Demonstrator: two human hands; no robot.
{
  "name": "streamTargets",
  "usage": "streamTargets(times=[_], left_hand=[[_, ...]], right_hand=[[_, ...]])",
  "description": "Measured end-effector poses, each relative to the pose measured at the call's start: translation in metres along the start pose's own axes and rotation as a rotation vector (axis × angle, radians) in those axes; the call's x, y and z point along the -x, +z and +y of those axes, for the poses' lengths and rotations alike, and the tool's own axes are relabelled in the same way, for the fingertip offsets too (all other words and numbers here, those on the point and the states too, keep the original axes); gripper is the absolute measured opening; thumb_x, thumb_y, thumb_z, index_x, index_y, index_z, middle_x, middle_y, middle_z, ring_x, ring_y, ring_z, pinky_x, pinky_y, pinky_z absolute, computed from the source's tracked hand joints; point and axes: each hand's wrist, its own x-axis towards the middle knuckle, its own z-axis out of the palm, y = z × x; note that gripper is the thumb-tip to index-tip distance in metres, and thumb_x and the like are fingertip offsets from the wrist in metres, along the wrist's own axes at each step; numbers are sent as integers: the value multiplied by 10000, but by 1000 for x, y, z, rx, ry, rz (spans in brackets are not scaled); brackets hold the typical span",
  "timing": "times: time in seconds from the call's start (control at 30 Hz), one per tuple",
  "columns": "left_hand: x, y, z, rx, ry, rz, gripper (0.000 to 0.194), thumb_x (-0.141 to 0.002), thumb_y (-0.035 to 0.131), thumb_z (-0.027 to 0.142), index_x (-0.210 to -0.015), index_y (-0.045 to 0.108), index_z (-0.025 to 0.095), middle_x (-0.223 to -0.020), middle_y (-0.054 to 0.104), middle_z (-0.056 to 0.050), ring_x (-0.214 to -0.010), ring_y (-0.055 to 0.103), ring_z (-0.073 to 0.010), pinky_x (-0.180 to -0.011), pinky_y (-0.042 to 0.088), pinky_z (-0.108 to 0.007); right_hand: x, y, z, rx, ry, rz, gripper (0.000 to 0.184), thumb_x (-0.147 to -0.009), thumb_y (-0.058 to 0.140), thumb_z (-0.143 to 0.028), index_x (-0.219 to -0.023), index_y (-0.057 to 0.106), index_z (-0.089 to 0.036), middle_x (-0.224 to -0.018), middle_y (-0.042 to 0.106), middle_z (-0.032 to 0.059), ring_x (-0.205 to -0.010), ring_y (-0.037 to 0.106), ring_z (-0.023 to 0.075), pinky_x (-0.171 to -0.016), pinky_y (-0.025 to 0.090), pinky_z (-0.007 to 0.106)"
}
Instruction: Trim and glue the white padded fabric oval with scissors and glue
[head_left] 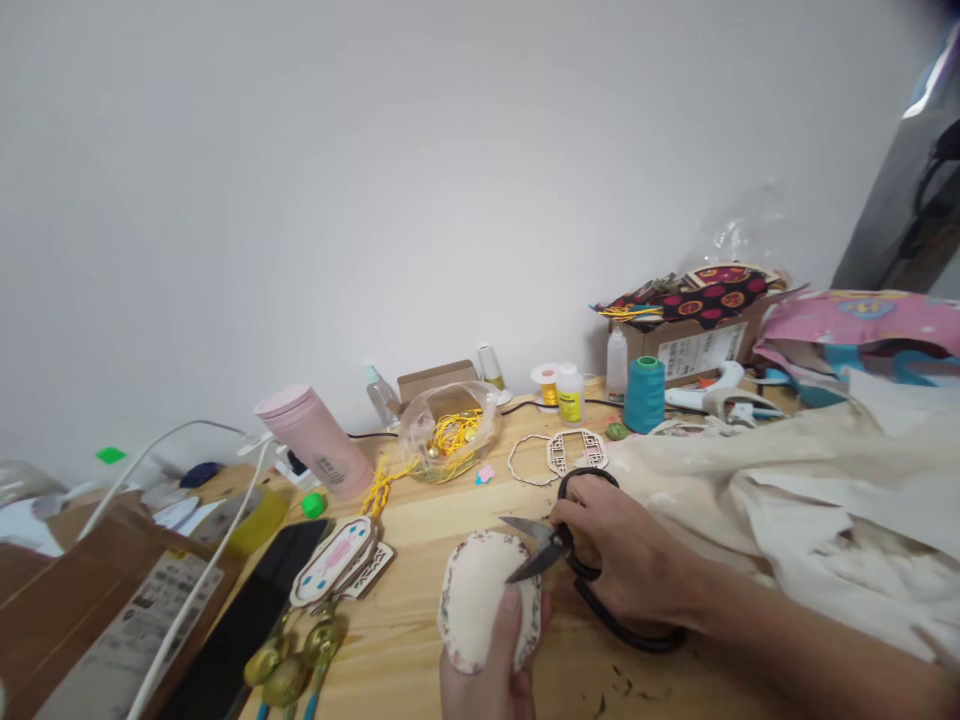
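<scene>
My left hand [502, 655] grips an oval cream fabric piece [480, 580] with a small floral border, its thumb lying across the face. My right hand [626, 545] is closed on black-handled scissors [551, 550]. Their blades are apart and point left, at the upper right edge of the oval piece; whether they touch it I cannot tell. Beyond the scissors lie a fretwork wooden cutout [577, 452] and a thin scalloped wooden ring [529, 460]. A small pink and blue flower-shaped piece [485, 474] rests nearby.
To the left stand a pink tumbler [315, 440], stacked wooden tags [337, 565], gold bells [292, 665] and a black phone-like slab [247, 620]. Behind are a bowl of yellow cord [450, 430] and a teal thread cone [645, 395]. Cream cloth [825, 490] covers the right side.
</scene>
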Motion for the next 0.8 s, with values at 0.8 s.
streamTargets(times=[0.8], left_hand=[[-3, -3, 6, -19, -26, -5, 630, -645, 599, 12, -1199, 424, 257, -729, 699, 15, -733, 650, -188, -627, 547, -307]], right_hand=[[0, 6, 1, 53, 48, -68, 189, -598, 619, -323, -738, 568, -206, -745, 528, 9, -673, 473, 151, -561, 326, 237]])
